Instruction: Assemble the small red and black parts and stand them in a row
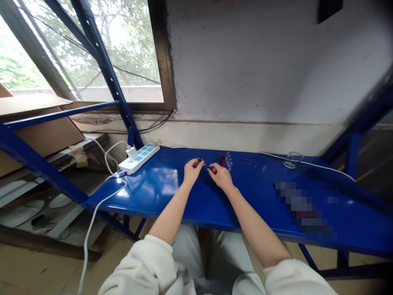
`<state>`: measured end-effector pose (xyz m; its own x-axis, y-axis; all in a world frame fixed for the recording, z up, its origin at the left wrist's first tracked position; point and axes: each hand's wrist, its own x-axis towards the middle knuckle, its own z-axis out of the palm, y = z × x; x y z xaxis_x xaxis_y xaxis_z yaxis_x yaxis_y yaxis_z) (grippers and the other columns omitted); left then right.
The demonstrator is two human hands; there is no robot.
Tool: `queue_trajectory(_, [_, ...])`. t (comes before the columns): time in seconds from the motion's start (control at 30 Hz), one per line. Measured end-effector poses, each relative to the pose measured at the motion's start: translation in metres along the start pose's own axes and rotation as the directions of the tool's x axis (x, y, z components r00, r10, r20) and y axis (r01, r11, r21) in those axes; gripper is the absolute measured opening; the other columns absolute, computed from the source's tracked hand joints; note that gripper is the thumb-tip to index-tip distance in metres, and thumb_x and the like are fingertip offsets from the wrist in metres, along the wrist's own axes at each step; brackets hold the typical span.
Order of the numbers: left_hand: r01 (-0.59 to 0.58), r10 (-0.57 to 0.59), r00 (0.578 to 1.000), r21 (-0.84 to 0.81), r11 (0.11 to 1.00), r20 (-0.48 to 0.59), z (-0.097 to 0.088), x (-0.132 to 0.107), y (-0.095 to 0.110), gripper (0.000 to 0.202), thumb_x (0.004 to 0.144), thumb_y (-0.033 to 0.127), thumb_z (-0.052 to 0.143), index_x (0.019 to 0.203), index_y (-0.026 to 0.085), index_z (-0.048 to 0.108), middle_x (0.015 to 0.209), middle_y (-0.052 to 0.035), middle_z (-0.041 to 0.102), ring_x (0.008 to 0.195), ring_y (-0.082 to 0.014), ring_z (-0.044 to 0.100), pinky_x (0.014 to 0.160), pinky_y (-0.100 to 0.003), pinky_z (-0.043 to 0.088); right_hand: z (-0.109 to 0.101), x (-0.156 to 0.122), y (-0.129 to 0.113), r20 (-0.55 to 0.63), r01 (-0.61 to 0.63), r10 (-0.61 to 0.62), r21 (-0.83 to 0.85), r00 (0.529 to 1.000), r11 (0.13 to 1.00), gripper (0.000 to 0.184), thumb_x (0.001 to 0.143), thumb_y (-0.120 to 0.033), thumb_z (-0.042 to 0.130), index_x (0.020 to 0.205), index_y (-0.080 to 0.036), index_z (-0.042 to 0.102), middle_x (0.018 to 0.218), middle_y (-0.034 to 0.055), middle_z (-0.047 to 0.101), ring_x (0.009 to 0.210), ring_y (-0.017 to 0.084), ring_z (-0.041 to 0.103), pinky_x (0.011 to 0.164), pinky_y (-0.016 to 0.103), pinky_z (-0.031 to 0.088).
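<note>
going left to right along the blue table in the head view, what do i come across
White power strip → left hand → right hand → small clear pieces → clear glass cup

Before you stretches a glossy blue table. On your left it carries a white power strip; near the middle, a red item beside a cluster of clear pieces. Toward your right sit a clear glass cup and a pixelated patch hiding whatever lies there.
</note>
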<state>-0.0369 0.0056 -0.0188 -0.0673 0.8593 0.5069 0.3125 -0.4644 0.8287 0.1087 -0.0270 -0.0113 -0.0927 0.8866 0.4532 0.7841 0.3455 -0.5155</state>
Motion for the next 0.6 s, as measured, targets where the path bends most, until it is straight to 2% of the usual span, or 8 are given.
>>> queue_trajectory(0.1, [0.069,-0.035,0.989,0.233,0.970,-0.144,-0.011,0.006,-0.008,0.021,0.073,0.034,0.055,0.077,0.015,0.063,0.071,-0.0032,0.060,0.064,-0.0122,0.054,0.063,-0.024,0.042,0.001,0.000,0.002,0.023,0.005,-0.005,0.012,1.000,1.000,0.022,0.081,-0.033,0.043,0.095,-0.021,0.056,0.064,-0.0018,0.059,0.057,0.011,0.053,0.052,0.021,0.033])
queue_trajectory(0.23, [0.164,-0.063,0.977,0.530,0.832,-0.203,-0.024,0.010,-0.016,0.018,0.074,0.032,0.053,0.072,0.017,0.063,0.074,-0.0040,0.059,0.070,-0.0149,0.054,0.065,-0.025,0.039,0.000,-0.001,0.002,0.078,0.009,-0.012,0.030,0.997,0.999,0.022,0.082,-0.032,0.042,0.095,-0.021,0.056,0.064,-0.0014,0.059,0.056,0.011,0.053,0.051,0.021,0.034])
queue_trajectory(0.47, [0.273,-0.219,0.961,0.699,0.661,-0.168,-0.028,0.009,-0.015,0.017,0.074,0.034,0.053,0.075,0.021,0.064,0.084,-0.0037,0.062,0.083,-0.0193,0.055,0.067,-0.028,0.037,0.001,-0.001,0.003,0.080,0.021,-0.024,0.043,0.996,0.999,0.022,0.082,-0.032,0.041,0.093,-0.021,0.057,0.063,-0.0014,0.058,0.055,0.012,0.053,0.050,0.021,0.034])
queue_trajectory(0.6, [0.296,-0.267,0.950,0.729,0.617,-0.160,-0.029,0.010,-0.013,0.017,0.074,0.034,0.054,0.079,0.023,0.065,0.088,-0.0037,0.062,0.087,-0.0205,0.055,0.070,-0.029,0.037,0.002,0.001,0.004,-0.008,0.037,-0.037,0.038,0.999,0.999,0.022,0.082,-0.033,0.042,0.092,-0.021,0.057,0.061,-0.0016,0.057,0.055,0.012,0.053,0.051,0.022,0.035])
